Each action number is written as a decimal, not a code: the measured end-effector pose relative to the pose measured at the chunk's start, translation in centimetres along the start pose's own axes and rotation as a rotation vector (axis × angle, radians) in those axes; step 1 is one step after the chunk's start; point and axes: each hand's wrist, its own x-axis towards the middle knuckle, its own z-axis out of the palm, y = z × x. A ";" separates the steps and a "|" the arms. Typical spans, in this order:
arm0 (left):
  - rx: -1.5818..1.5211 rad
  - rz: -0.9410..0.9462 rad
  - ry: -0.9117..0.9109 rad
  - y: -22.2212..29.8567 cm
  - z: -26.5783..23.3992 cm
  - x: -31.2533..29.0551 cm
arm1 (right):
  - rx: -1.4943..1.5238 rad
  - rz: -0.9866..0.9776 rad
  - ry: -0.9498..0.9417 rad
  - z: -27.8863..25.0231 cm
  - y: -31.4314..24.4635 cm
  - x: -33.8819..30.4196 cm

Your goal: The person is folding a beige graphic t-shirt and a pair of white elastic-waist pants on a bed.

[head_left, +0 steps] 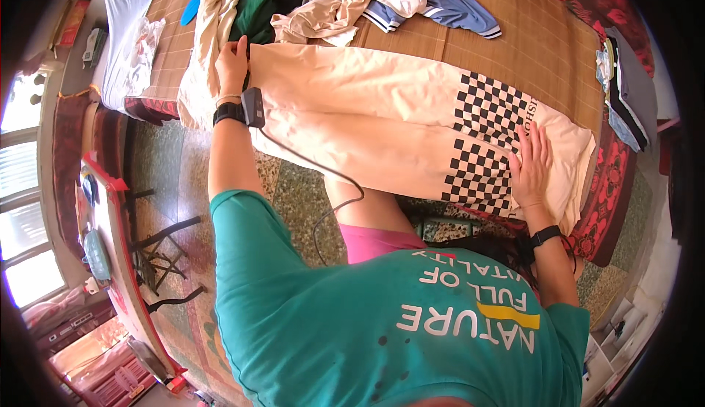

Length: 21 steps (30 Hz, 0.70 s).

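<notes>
Cream trousers (352, 84) lie lengthwise across the bed in front of me, legs side by side, waist end to the left. Black-and-white checks cross both legs near the right end. At the waist end, my left hand (232, 70) is closed on the edge of the cloth; its fingertips are partly hidden. My right hand (530, 166) rests flat on the lower legs beside the checks, fingers spread. A black device (252, 107) is strapped to my left wrist, and its cable hangs down over the trousers. A black band (544, 236) circles my right wrist.
Rumpled clothes lie beyond the trousers: a dark green garment (268, 3), a beige one (323, 19) and a blue one with striped edges (459, 12). Folded clothes (628, 91) stand at the bed's right edge. A red-edged table (121, 260) and a folding chair (165, 256) are at left.
</notes>
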 end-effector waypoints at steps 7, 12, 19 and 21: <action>-0.002 -0.031 -0.237 0.5 -2.1 -1.9 | -0.015 -0.007 0.013 0.0 0.1 -0.1; -0.187 0.032 -0.190 -2.4 -1.1 -1.8 | -0.019 -0.008 0.008 0.1 0.0 -0.2; -0.056 -0.044 -0.030 -2.8 -1.6 -3.0 | -0.004 -0.009 0.006 0.1 -0.1 -0.2; 0.031 0.009 0.045 -1.1 -2.5 -4.5 | -0.010 -0.009 0.005 0.1 0.0 -0.3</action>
